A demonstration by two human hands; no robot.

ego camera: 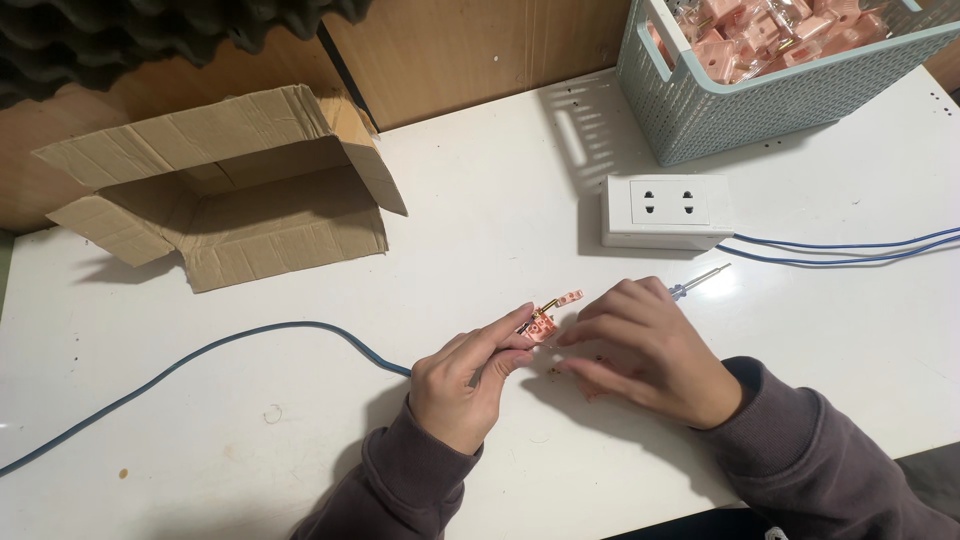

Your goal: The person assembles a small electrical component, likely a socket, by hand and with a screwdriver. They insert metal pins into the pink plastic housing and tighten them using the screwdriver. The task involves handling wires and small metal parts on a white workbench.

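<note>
My left hand point(468, 375) pinches a small pink translucent plug part point(548, 316) with brass pieces, at the end of a blue cable point(250, 335) that runs off to the left. My right hand point(650, 350) rests just right of it on the white table point(480, 220), fingers curled and reaching toward the part. A screwdriver point(700, 280) with a thin metal shaft lies under or in my right hand; only its tip end shows. A few tiny bits lie on the table beneath my fingers.
An open cardboard box point(230, 190) lies on its side at the left. A white socket box point(667, 211) with blue wires point(840, 250) sits behind my hands. A pale green basket point(730, 100) of pink plug parts stands at the back right.
</note>
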